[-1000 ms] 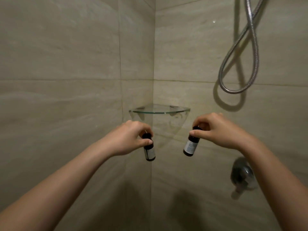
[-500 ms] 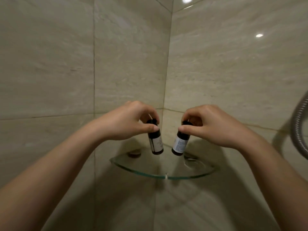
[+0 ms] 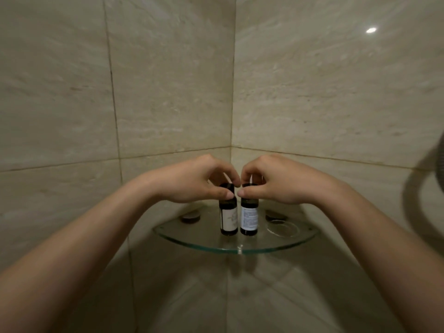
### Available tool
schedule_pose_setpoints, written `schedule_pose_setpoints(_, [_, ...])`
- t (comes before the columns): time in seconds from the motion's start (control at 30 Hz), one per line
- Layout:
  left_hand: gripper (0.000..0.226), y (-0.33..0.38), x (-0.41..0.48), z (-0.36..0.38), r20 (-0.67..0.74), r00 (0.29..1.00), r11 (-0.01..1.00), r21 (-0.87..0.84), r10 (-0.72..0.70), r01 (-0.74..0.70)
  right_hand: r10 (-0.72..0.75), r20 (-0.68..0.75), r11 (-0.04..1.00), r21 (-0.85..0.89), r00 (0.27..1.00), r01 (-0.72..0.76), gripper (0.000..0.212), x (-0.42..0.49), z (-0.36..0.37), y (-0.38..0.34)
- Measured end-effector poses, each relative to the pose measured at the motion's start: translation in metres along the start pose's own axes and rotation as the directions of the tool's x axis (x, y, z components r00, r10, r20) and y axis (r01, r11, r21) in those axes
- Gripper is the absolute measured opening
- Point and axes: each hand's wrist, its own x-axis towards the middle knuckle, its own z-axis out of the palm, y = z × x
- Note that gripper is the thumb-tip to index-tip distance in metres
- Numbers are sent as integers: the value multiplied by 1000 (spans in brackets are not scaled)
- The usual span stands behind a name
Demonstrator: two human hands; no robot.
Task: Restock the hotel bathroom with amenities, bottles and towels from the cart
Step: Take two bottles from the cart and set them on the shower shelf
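Note:
Two small dark bottles with pale labels stand upright side by side on the glass corner shelf (image 3: pixel 276 246). My left hand (image 3: pixel 192 181) grips the cap of the left bottle (image 3: pixel 227 219). My right hand (image 3: pixel 276 181) grips the cap of the right bottle (image 3: pixel 249 219). Both bottle bases rest on the glass near the shelf's middle. The caps are mostly hidden by my fingers.
Beige tiled walls meet in a corner right behind the shelf. Two round dark shelf mounts (image 3: pixel 190 217) sit at the shelf's back corners. A shower hose (image 3: pixel 440 164) shows at the right edge. A faint ring mark (image 3: pixel 283 228) lies on the glass to the right.
Both hands came closer together and lowered the bottles from above the shelf down onto the glass. The view shifted up and nearer to the shelf.

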Motion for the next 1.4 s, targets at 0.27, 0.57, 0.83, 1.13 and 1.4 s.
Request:
schedule_pose_setpoints(0.27, [50, 1, -6, -8, -42, 998, 999, -14, -36, 35, -20, 35, 1000, -3, 999, 20, 28, -10, -8, 3])
schedule_pose_setpoints(0.57, [20, 0, -6, 5, -122, 991, 994, 87, -58, 68, -17, -23, 1000, 16, 1000, 18, 29, -13, -8, 6])
schedule_pose_setpoints(0.83, [24, -3, -4, 3, -187, 981, 999, -5, -52, 52, -34, -8, 997, -70, 999, 34, 24, -2, 3, 0])
schedule_pose_setpoints(1.13, [18, 1, 5, 11, -115, 993, 999, 11, -29, 30, 4, 169, 1000, 15, 986, -6, 28, -4, -15, 11])
schedule_pose_setpoints(1.4, [16, 1, 5, 13, -141, 989, 997, 61, -37, 46, 54, -10, 982, -181, 999, -54, 48, -1, -5, 3])
